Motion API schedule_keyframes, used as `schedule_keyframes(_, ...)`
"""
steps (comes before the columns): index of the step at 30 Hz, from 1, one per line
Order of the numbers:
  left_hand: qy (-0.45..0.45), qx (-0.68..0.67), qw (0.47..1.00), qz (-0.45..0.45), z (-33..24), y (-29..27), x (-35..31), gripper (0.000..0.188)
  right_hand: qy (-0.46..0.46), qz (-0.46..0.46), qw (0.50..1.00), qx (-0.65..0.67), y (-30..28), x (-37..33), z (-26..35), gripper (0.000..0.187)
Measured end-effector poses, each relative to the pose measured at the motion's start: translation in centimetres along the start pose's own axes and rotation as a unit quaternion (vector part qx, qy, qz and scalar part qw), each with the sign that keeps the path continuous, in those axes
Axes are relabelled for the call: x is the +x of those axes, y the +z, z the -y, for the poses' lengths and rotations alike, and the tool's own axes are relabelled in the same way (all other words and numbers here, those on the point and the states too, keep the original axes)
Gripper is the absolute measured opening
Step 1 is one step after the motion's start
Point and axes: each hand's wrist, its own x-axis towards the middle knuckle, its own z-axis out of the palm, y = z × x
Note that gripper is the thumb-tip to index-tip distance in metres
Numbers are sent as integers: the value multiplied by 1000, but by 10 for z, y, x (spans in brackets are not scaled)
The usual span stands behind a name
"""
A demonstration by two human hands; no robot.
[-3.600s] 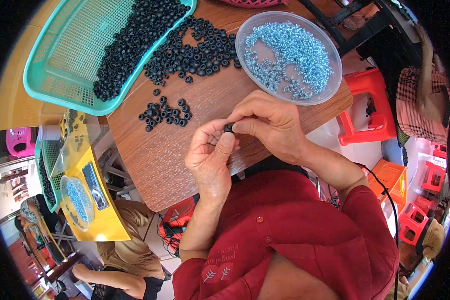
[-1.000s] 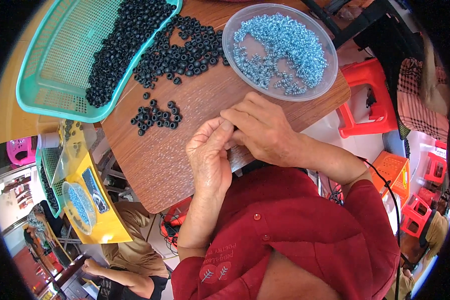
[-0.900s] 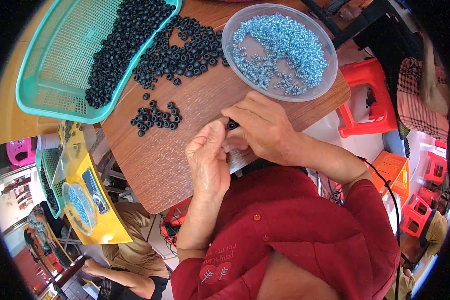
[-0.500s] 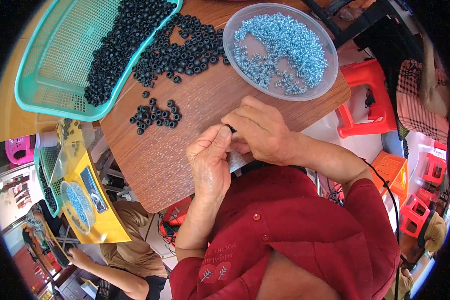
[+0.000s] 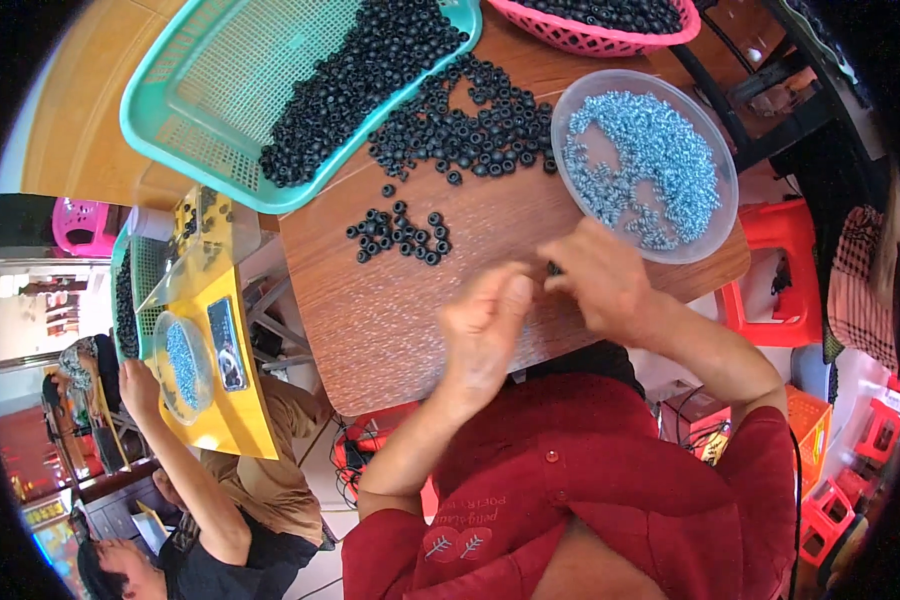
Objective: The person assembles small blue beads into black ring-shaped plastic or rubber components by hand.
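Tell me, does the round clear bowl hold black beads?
No, the round clear bowl holds small blue pieces, while black beads lie on the brown table.

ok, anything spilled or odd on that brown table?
Maybe: loose black beads lie on the brown table outside the teal basket, with a smaller cluster apart from them. Looks like overflow, though it may be deliberate. No visible damage.

Prob. a small hand-assembly workshop; blk. beads (image 5: 470, 130) loose on the tabletop (image 5: 370, 310), more in a green basket (image 5: 210, 90) across its left edge; tub (image 5: 732, 190) of blue coils (image 5: 675, 150) nr. its right edge; beyond the left edge, co-worker (image 5: 220, 510) at yellow table (image 5: 255, 420) w/ similar tub (image 5: 202, 395); red plastic stools (image 5: 775, 230) past right edge.
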Motion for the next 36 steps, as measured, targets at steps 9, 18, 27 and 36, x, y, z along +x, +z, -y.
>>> schedule_keyframes(9, 102, 395, 897, -171, -26, -105, 99, 24, 61, -97, 969, -217, -93, 124, -129, 24)
schedule_keyframes(18, 77, 579, 809, -67, -14, -113, 138, 20, 196, -48, 898, -391, -96, 168, -156, 42)
schedule_keyframes(27, 110, 548, 822, -112, -2, -140, 173, 13, 148, -65, 950, -267, -95, 145, -123, 44)
schedule_keyframes(36, 147, 613, 774, -57, 2, -124, 195, 28, 96, -36, 977, -186, -94, 114, -112, 30)
